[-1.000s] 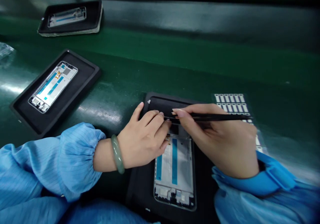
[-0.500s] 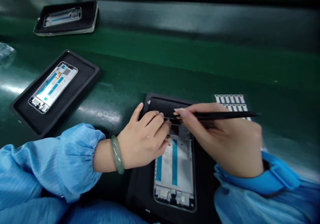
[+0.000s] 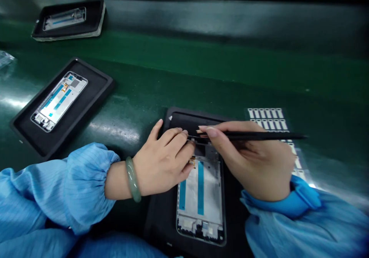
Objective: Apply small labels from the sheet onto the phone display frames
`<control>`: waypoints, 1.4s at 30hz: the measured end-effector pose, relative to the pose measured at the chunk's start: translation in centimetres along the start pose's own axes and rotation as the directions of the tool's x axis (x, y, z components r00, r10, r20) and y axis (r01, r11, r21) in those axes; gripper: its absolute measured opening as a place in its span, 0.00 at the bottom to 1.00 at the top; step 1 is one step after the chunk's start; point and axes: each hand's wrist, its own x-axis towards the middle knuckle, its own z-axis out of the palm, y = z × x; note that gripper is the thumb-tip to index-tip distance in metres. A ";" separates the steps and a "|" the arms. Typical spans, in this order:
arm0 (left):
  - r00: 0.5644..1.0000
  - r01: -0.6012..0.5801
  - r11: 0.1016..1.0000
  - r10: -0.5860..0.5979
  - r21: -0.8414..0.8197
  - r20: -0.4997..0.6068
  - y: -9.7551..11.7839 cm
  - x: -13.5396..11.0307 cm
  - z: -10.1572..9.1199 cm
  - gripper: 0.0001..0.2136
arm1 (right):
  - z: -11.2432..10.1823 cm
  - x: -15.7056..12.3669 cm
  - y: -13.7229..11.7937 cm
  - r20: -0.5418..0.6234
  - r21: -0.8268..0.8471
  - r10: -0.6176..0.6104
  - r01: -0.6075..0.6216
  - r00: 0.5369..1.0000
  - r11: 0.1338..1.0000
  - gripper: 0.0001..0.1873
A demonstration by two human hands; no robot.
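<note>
A phone frame (image 3: 211, 196) lies lengthwise inside a black tray (image 3: 160, 215), its near end close to the tray's near edge. Its inner face is silvery metal with two long blue strips, the left one partly covered by fingers; black and white parts crowd the near end, and a dark square and a bit of orange ribbon show towards the far end.

The left hand (image 3: 163, 158) comes in palm down from the left, its fingers bent together over the frame's far left corner, the little finger stretched towards the tray's far left corner; whether the fingertips grip anything cannot be told. The right hand (image 3: 250, 158) is closed pen-fashion, thumb and forefinger pinching a slim black tool (image 3: 268, 136) that lies nearly level, its working tip just beside the left fingertips.

A smooth, round green bangle (image 3: 133, 179) circles the left wrist, a blue band (image 3: 296, 200) the right; the blue sleeves (image 3: 83, 187) are finely lined cloth, gathered at the left cuff.

Past the tray's right side, a sheet (image 3: 268, 114) of pale rectangles lies on the glossy green desk (image 3: 201, 81). Left of it all, a second tray (image 3: 92, 85), set askew, carries a similar frame (image 3: 59, 102). Near the desk's far left corner, a thicker block (image 3: 93, 20) bears another frame (image 3: 65, 19), its surface shiny.
</note>
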 end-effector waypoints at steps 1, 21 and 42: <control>1.000 0.000 1.000 0.000 -0.001 -0.002 0.0 0.0 0.0 0.16 | 0.0 0.0 0.0 0.003 -0.008 -0.014 0.014 1.000 1.000 0.07; 1.000 0.001 1.000 -0.001 -0.016 0.009 -0.1 0.0 0.0 0.16 | 0.0 0.3 0.3 0.015 -0.081 -0.153 0.154 0.988 0.985 0.05; 0.998 -0.019 0.999 0.016 0.042 0.066 -0.2 0.2 -0.3 0.15 | 0.3 1.6 0.6 0.105 0.002 -0.127 0.127 0.986 0.992 0.11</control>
